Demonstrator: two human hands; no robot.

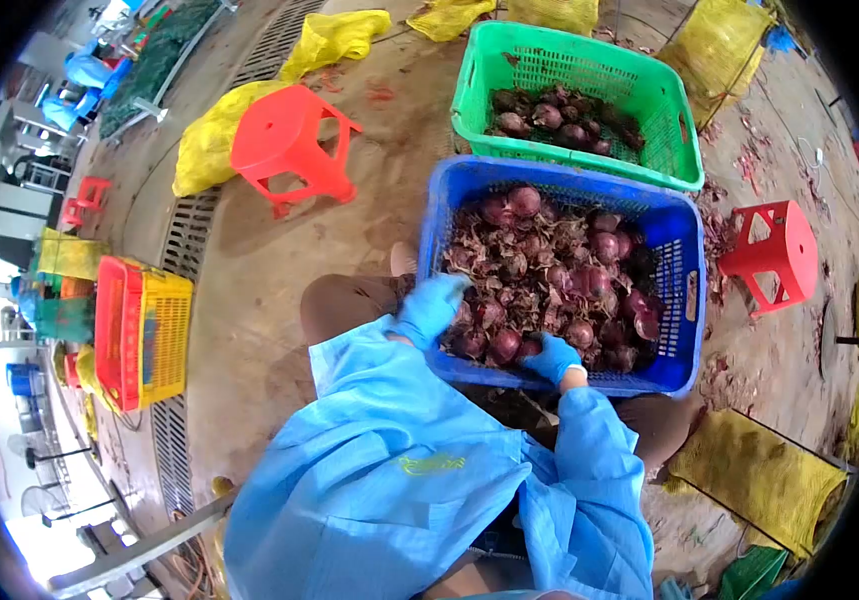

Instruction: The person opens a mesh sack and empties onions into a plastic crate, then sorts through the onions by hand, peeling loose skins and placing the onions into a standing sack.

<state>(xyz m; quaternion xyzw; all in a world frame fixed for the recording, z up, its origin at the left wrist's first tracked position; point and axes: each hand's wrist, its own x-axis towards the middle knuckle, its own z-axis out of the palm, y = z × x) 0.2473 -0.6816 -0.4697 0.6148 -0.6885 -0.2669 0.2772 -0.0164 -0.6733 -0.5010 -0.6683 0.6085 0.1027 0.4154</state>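
Note:
A blue crate (691, 290) full of red onions (589, 285) and loose dry skins stands in front of my knees. My left hand (431, 308), in a blue glove, is at the crate's left rim near the front corner, its fingers pointing inward; whether it holds anything is hard to tell. At the front rim, my right hand (552, 358), gloved too, has its fingers closed around an onion (528, 348) that shows partly. Beyond the blue crate, a green crate (690, 165) touches it and holds several onions (547, 116).
Red stools stand at the left (274, 130) and right (794, 250). Yellow mesh bags (199, 150) lie around, one at the lower right (749, 470). Red and yellow crates (164, 330) stand further left, beside a floor drain (186, 235). People in blue (89, 72) are at the far left.

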